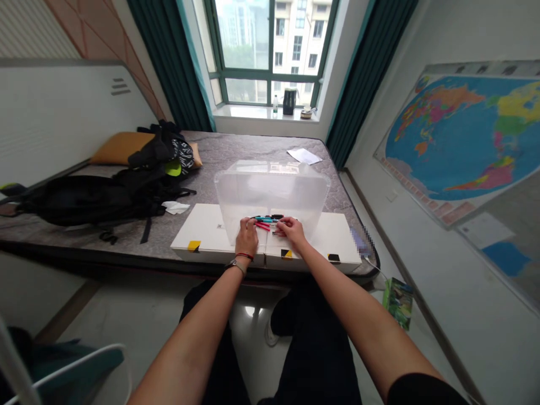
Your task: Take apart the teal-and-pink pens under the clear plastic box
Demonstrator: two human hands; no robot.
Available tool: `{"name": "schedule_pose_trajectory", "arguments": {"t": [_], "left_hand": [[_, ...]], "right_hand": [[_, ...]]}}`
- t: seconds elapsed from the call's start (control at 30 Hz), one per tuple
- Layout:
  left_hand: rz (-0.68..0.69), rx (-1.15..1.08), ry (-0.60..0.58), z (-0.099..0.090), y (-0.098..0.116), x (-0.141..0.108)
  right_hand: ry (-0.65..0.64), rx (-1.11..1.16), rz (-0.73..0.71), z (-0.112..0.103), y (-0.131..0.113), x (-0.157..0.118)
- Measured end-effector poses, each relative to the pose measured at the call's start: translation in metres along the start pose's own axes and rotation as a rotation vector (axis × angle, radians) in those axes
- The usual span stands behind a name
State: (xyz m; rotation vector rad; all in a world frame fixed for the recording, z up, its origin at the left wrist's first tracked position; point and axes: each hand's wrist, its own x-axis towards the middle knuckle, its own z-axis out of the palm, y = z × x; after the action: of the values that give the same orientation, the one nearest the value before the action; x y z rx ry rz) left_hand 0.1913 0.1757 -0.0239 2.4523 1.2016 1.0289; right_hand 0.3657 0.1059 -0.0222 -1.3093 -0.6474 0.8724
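Note:
A small bunch of pens point(266, 219), teal and black, spans the gap between my two hands. My left hand point(247, 236) has its fingers closed at the left ends of these pens. At their right ends my right hand point(291, 230) is pinched on a pen. Red pens point(262, 226) lie just below the bunch, between the hands. All of this is over two white boxes point(202, 225) set side by side. Directly behind the hands stands a large translucent plastic bin point(272, 194).
The boxes rest on a grey mattress point(253, 146). Black bags point(84, 197) and an orange pillow point(120, 148) lie at the left. White paper point(304, 156) lies behind the bin. A green package point(397, 302) is at the right, beside the mattress.

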Motion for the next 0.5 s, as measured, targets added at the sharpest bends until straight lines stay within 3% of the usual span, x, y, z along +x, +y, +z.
{"name": "schedule_pose_trajectory", "arguments": {"t": [0.17,0.3,0.4,0.5], "left_hand": [[0.021,0.074,-0.199,-0.002,0.002,0.001],[0.109,0.139,-0.242,-0.004,0.005,-0.001],[0.144,0.160,-0.248,-0.004,0.005,-0.002],[0.121,0.175,-0.271,-0.001,0.003,-0.002]], "right_hand": [[-0.008,0.053,0.003,-0.001,-0.011,-0.003],[-0.029,-0.011,-0.033,0.008,-0.019,-0.003],[-0.041,-0.169,-0.137,0.025,-0.026,-0.001],[-0.098,-0.482,-0.324,0.051,-0.035,0.000]]}}
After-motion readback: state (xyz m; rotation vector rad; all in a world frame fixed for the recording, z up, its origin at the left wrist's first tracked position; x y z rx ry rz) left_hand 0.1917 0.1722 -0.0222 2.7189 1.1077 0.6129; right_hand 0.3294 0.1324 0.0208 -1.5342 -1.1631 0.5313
